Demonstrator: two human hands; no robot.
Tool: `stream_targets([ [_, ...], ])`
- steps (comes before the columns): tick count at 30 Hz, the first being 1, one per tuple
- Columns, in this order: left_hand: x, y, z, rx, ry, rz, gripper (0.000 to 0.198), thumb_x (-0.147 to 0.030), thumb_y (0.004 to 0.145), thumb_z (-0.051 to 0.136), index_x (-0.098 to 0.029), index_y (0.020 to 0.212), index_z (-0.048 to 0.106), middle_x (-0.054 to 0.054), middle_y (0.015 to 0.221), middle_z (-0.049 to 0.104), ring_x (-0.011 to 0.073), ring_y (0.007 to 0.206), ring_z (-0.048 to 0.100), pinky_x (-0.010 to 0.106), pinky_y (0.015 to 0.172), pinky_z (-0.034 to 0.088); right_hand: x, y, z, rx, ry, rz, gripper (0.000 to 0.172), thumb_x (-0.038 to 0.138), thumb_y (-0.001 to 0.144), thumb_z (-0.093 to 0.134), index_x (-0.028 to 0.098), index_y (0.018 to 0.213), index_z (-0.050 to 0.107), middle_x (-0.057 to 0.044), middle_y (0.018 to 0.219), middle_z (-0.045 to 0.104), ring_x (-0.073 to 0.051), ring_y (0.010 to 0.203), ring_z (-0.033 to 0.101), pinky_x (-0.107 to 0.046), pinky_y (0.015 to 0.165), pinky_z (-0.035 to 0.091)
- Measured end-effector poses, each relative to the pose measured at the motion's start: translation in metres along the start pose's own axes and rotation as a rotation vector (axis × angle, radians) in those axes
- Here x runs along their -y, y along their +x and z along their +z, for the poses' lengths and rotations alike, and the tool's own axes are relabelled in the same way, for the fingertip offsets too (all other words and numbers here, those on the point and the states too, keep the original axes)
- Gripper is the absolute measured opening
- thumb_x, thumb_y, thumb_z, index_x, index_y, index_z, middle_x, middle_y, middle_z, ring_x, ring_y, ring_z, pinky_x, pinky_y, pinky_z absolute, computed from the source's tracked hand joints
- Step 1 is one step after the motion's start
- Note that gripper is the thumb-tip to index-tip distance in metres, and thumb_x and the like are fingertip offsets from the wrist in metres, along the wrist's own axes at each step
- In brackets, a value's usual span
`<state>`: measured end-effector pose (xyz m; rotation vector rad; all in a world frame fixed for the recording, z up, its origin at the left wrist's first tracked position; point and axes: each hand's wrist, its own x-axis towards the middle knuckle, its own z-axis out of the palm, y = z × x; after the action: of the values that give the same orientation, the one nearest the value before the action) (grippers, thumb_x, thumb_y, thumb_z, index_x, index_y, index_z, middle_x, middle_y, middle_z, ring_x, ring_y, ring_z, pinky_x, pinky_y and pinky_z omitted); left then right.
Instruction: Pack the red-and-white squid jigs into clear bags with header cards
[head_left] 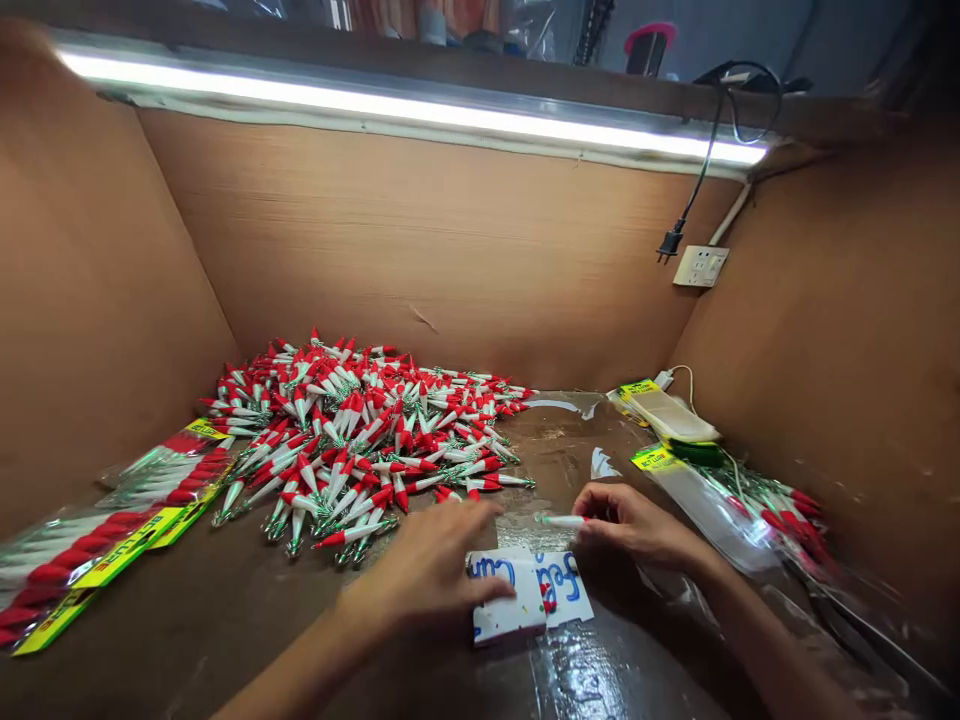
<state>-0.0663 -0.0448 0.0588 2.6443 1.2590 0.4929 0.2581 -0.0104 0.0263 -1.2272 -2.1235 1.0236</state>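
My right hand (pixel 626 525) pinches a fishing lure (pixel 562 521), its white body and green-tinged hook end pointing left. The rest of the lure is hidden by the fingers. My left hand (pixel 439 560) is open, thumb and fingers apart, over the left side of a white block with blue handwriting (pixel 510 622). Nothing shows in its grasp. Beyond it spreads a big heap of red-and-white lures (pixel 360 430) with green hook ends. Beside the block lies a white piece with blue letters (pixel 574 590), a small red bit on it.
Filled lure packs with yellow headers (pixel 127 545) lie at the left. On the right are clear bags (pixel 667 410), more lures (pixel 802 525) and a dark long tool (pixel 847 625). A plug (pixel 671 243) hangs near a wall socket (pixel 701 266). Panels enclose three sides.
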Motion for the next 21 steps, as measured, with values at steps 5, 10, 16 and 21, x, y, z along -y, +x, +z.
stream_targets([
  [5, -0.011, -0.019, 0.029, 0.180, -0.012, -0.024, 0.088, -0.050, 0.061, 0.086, -0.031, 0.139, 0.050, 0.005, 0.123, 0.063, 0.0326, 0.111, 0.057, 0.046, 0.093, 0.049, 0.003, -0.007, 0.004, 0.079, -0.160, 0.003, 0.014, 0.029, 0.087, 0.067, 0.022, 0.094, 0.076, -0.001, 0.086, 0.075, -0.017, 0.076, 0.064, -0.025, 0.067, 0.045],
  [10, -0.011, -0.016, 0.038, 0.143, -0.051, -0.046, 0.082, -0.043, 0.066, 0.082, -0.030, 0.140, 0.048, 0.005, 0.122, 0.061, 0.0319, 0.112, 0.053, 0.045, 0.094, 0.047, 0.007, 0.000, 0.036, 0.048, -0.189, -0.058, 0.012, 0.029, 0.089, 0.067, 0.024, 0.095, 0.077, -0.001, 0.087, 0.075, -0.017, 0.078, 0.067, -0.025, 0.070, 0.047],
  [16, -0.010, -0.018, 0.048, 0.098, -0.065, -0.055, 0.087, -0.041, 0.066, 0.082, -0.030, 0.142, 0.043, 0.006, 0.125, 0.060, 0.0326, 0.112, 0.052, 0.048, 0.095, 0.046, 0.009, 0.007, 0.066, 0.020, -0.280, -0.223, 0.013, 0.028, 0.094, 0.064, 0.026, 0.095, 0.077, -0.003, 0.089, 0.070, -0.020, 0.091, 0.062, -0.029, 0.081, 0.047],
  [21, -0.005, -0.019, 0.049, 0.065, -0.070, -0.059, 0.088, -0.043, 0.066, 0.081, -0.029, 0.144, 0.042, 0.007, 0.124, 0.061, 0.0332, 0.112, 0.053, 0.047, 0.092, 0.047, 0.008, 0.005, 0.054, 0.121, -0.216, -0.283, 0.011, 0.031, 0.092, 0.069, 0.028, 0.096, 0.078, -0.004, 0.107, 0.066, -0.020, 0.103, 0.060, -0.031, 0.090, 0.046],
])
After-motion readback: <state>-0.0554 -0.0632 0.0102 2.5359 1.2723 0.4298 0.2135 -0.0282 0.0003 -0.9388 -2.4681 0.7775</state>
